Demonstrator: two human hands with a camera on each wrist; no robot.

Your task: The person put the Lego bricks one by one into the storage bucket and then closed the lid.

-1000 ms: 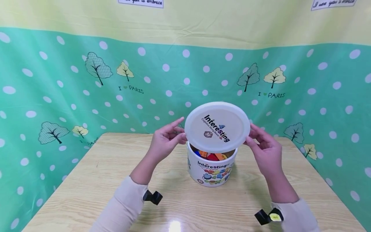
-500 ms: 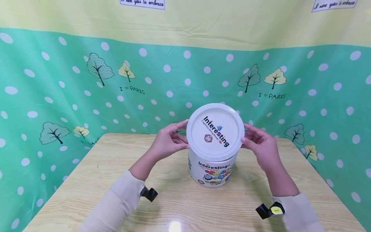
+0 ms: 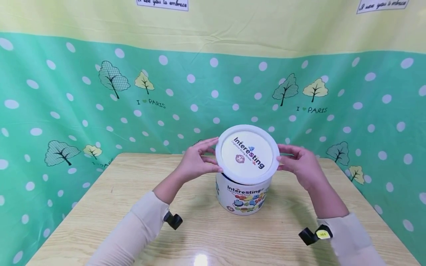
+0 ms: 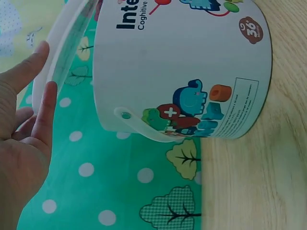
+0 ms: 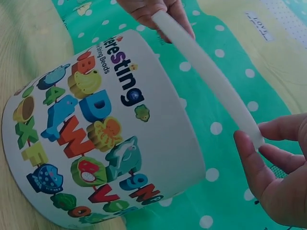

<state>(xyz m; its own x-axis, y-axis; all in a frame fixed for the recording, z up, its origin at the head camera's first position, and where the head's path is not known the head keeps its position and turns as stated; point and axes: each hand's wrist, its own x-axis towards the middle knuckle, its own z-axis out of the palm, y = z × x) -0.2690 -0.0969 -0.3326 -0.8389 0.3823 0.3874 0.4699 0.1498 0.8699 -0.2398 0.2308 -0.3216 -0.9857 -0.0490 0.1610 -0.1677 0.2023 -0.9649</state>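
Note:
A round white lid (image 3: pixel 247 153) with "Interesting" printed on it is held, tilted, over a white bucket (image 3: pixel 241 201). My left hand (image 3: pixel 197 162) pinches the lid's left rim between thumb and fingers. On the opposite rim, the right hand (image 3: pixel 303 166) grips the lid the same way. A gap shows between lid (image 5: pixel 216 79) and bucket (image 5: pixel 168 120) in the right wrist view. The bucket stands upright, printed with colourful letters and animals. Its white handle (image 4: pixel 144 129) hangs down the side in the left wrist view. The lid hides the bucket's contents.
The bucket stands on a light wooden table (image 3: pixel 133 192), towards its back edge. Behind the table hangs a green and yellow curtain (image 3: pixel 186 88) with white dots and printed trees. A black camera mount (image 3: pixel 173 220) sits on the left sleeve, another (image 3: pixel 313 235) on the right.
A second ago the lid was higher and colourful pieces showed inside the bucket. Both hands have shifted the lid so that it covers the opening from the head view. The bucket has stayed put.

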